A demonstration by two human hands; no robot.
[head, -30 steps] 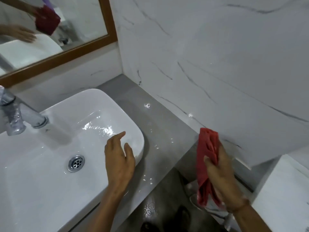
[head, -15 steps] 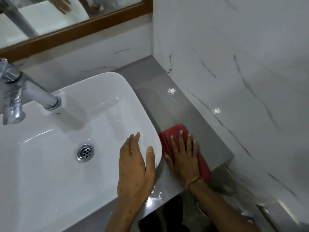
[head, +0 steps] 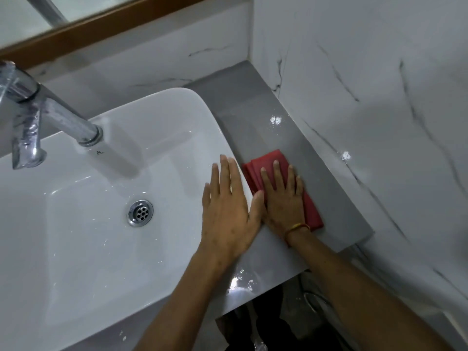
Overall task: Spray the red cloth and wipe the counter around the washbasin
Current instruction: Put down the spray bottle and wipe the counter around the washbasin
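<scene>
A folded red cloth (head: 272, 159) lies flat on the grey counter (head: 253, 112), just right of the white washbasin (head: 157, 122). My right hand (head: 283, 198) presses down on the cloth with its fingers spread; the cloth shows beyond the fingertips and along the hand's right side. My left hand (head: 229, 211) rests flat on the basin's right rim, fingers apart, holding nothing. The two hands touch at the thumbs. No spray bottle is in view.
A chrome tap (head: 50, 117) reaches over the basin from the left, above the drain (head: 140, 213). A marble wall (head: 367, 97) bounds the counter on the right. A wood-framed mirror (head: 106, 24) hangs behind. White droplets (head: 275, 120) dot the counter near the wall.
A second ago my right hand held the cloth in the air off the counter's edge. It has since laid the cloth flat on the counter and slid it slightly away from me.
</scene>
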